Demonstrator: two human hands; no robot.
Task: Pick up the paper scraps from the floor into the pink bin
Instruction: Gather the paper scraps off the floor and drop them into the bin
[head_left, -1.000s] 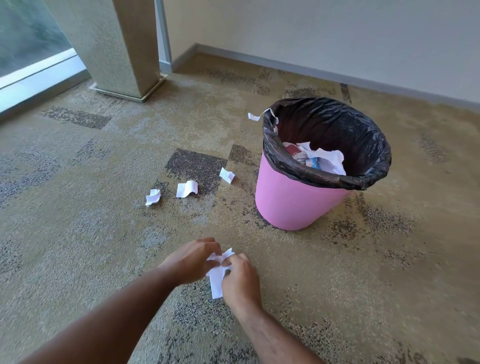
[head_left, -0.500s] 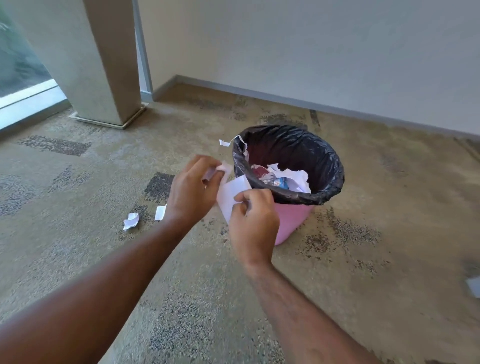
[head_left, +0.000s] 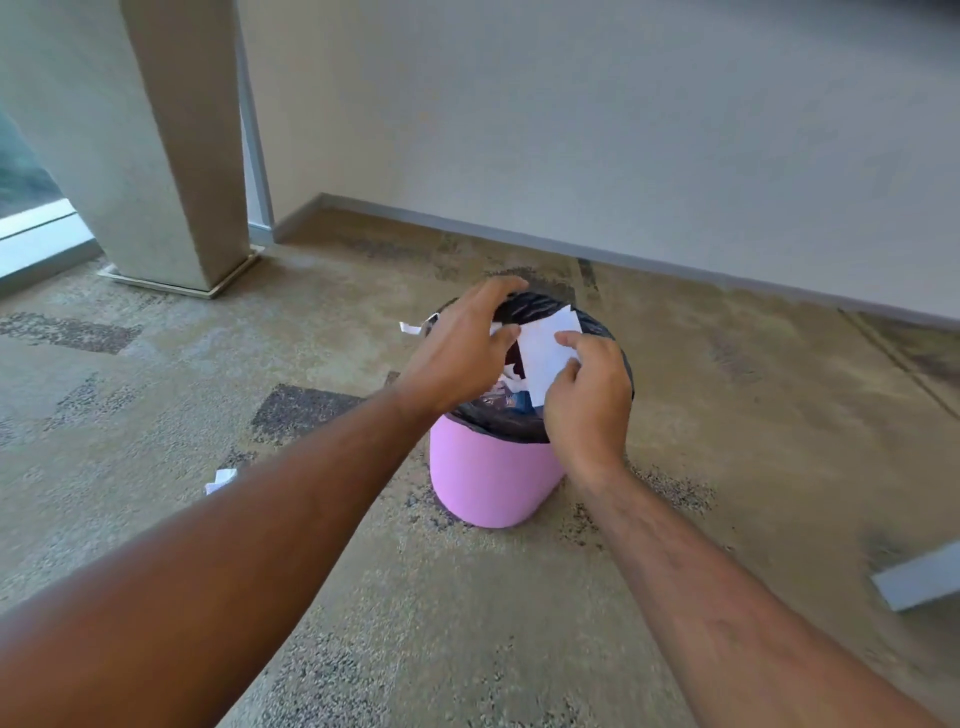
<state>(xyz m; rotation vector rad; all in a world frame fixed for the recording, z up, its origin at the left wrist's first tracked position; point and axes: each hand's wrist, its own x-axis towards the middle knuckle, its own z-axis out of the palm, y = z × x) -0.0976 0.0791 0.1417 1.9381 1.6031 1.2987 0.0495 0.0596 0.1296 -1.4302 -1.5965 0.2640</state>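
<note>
The pink bin, lined with a black bag, stands on the carpet in the middle of the view, with paper lying inside. Both hands are over its mouth. My right hand pinches a white paper scrap above the opening. My left hand is beside it, fingers spread; a small white bit shows at its thumb, and I cannot tell whether it grips it. One white scrap lies on the carpet left of my left forearm. Another white strip lies behind the bin's left rim.
A wide stone pillar stands at the back left beside a glass window. A pale wall with a grey skirting runs behind the bin. A flat pale piece lies on the carpet at the right edge.
Both hands rose from the floor with the white scrap and moved forward over the bin's mouth. My left hand's fingers have spread. The view tilted up.
</note>
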